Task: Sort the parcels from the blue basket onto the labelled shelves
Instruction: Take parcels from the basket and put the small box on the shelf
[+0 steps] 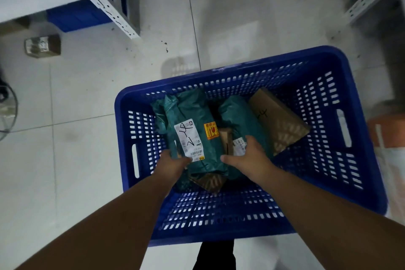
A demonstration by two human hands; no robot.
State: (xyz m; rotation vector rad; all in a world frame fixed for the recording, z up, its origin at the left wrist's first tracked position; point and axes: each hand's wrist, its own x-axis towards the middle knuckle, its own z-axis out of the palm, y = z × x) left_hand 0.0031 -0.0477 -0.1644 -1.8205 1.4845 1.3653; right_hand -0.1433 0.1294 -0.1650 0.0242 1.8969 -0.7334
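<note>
pale floor tiles are seen under the blue basket point(359, 138). its green parcel point(192, 129) is laid lengthwise, pointing away, gripped at the near end by the left hand point(173, 165); the right hand point(247, 155) is spread, uncurled, on the neighbouring green parcel point(243, 116).

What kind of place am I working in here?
Probably a parcel sorting room or small warehouse: a blue basket on a tiled floor holds labelled green mailer bags and a cardboard box, with metal shelving close by.

Perforated plastic basket point(355, 85), glossy floor point(76, 94)
</note>
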